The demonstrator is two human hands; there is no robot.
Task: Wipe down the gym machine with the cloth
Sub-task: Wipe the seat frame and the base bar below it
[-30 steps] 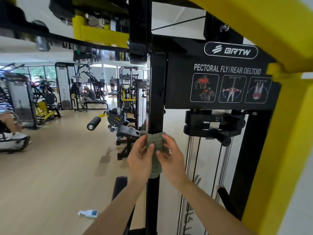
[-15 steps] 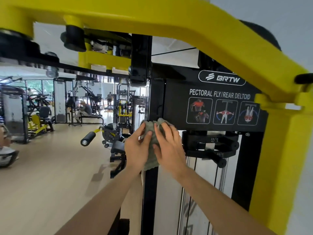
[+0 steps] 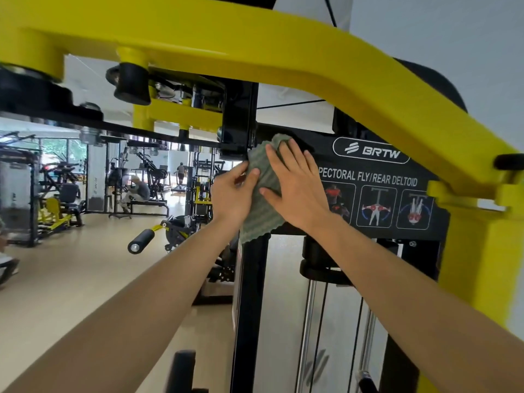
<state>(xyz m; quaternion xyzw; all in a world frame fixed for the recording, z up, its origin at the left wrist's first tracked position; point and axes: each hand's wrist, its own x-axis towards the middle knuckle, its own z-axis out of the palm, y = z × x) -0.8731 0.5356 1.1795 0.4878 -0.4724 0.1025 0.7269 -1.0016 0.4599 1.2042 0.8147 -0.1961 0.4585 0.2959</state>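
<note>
Head view. Reaching up with both forearms. Pinching left edge of cloth (image 3: 262,214) with left hand (image 3: 232,194), thumb on front; pressing it flat with right hand (image 3: 297,191), fingers spread. Climbed the black upright (image 3: 251,293) over the last second, now at its top, overlapping left end of exercise placard (image 3: 397,180). Suggests upper post done; placard and yellow arm (image 3: 283,61) above likely next. Farther back: foam roller pad (image 3: 141,241) of another machine. No containers in view.
</note>
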